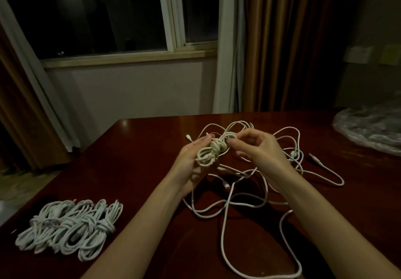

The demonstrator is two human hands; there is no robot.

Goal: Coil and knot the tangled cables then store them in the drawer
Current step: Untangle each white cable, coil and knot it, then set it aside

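At the near left of the desk (138,139) a row of finished bundles (69,227) was laid side by side, each coiled and cinched at its waist, well apart from both hands. No drawer could be seen.

Further right, above the middle of the desk, the left hand (193,159) was held palm up with its fingers curled loosely under the lower loops of the coiled cable (213,149), which was cradled in it. The long axis of that coil was slanted from lower left, in the left palm, to upper right, towards the other hand. The knotted waist was wound about the middle of the coil, just beside the fingertips of the right hand (258,146), whose thumb and forefinger were pressed together on the wrap there, pinching it.

Right of and beneath the hands, the loose tangle of cables (271,187) was spread across the desk, with one plug end (314,158) lying near its right edge. A sheet of clear plastic (373,126) was seen at the far right.

The tightening of the knot was judged to fall to the right hand, it being the nearer to the waist.
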